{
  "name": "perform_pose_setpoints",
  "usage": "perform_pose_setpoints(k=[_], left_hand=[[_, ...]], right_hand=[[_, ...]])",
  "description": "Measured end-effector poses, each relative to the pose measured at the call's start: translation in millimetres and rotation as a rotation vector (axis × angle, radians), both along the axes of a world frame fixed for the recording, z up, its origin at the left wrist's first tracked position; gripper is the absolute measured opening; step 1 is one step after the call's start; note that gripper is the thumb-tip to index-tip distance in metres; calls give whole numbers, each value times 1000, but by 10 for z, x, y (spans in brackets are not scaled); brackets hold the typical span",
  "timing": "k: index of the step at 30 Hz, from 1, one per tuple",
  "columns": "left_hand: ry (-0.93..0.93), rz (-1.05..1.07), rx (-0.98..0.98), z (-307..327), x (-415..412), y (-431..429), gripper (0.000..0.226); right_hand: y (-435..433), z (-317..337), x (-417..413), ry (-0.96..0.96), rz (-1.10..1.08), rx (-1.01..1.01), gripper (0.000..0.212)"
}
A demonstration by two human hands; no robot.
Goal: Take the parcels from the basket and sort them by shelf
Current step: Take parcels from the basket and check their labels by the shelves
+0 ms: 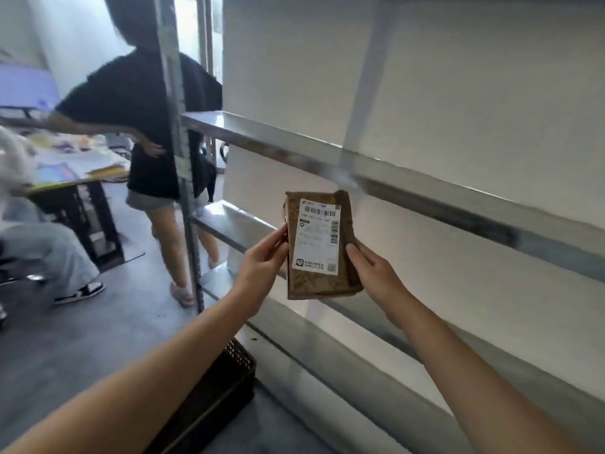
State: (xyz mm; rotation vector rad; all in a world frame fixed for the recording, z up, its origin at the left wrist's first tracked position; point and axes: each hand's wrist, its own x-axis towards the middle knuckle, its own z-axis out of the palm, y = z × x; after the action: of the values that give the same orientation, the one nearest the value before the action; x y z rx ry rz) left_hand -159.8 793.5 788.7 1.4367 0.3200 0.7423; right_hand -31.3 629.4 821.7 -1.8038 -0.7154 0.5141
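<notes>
A small brown parcel point(319, 283) with a white barcode label faces me, held upright in front of the metal shelf unit point(425, 194). My left hand point(262, 267) pinches its left edge. My right hand point(376, 273) grips its right edge from below. The black plastic basket point(226, 371) stands on the floor under my left forearm, beside the lowest shelf; its inside is hidden.
The shelf boards run from the grey upright post point(183, 158) off to the right, bare where I can see them. A person in a black top point(140, 119) stands just left of the post. Another person sits at a cluttered table point(75, 165) at far left.
</notes>
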Motion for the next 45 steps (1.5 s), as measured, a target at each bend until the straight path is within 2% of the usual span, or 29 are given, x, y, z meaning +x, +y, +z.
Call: perform_pose_setpoints(k=[2,8,15,19,22,24,26,30,34,35,37,39,42,45], left_hand=[[18,59,1,-83,-320,442,44],[99,299,-37,-391,-1289,1490,43],[188,487,-75,-782,-2080,1969,50],[207,619,-25,-927,-2235,2091,78],[292,594,43,-1001,-2304,2246,100],[385,575,67,-1034,-2316,2384,111],[448,552,64,-1077,-2261,2497,116],[548,689,25,-1252,-1930,2641,89],[519,877,-90,-1548,-1548,2720,68],[500,911,-126,-1630,-1453,2738,60],[417,961,-246,-1810,-1258,2770,41],[311,996,-395,-2027,-1099,2802,26],[281,1059,-518,-2340,-956,2828,13],[314,1095,-587,-2632,-898,2843,10]], right_hand=[[551,-72,-183,42,67,14,23],[1991,-394,-784,78,284,-50,31],[2872,-899,-1385,93,483,-119,43],[3140,-1105,-1435,157,547,-189,41],[3353,-1222,-1284,218,646,-340,42],[3551,-1295,-1135,262,729,-365,35],[3770,-1346,-994,221,786,-368,32],[4205,-1477,-675,90,828,-326,32],[4557,-1729,-335,61,695,-259,32],[4628,-1808,-278,114,654,-267,41],[4764,-1989,-190,390,507,-274,58],[4888,-2199,-138,618,375,-275,50],[4987,-2551,-93,628,355,-294,31],[5019,-2933,-62,685,397,-310,32]])
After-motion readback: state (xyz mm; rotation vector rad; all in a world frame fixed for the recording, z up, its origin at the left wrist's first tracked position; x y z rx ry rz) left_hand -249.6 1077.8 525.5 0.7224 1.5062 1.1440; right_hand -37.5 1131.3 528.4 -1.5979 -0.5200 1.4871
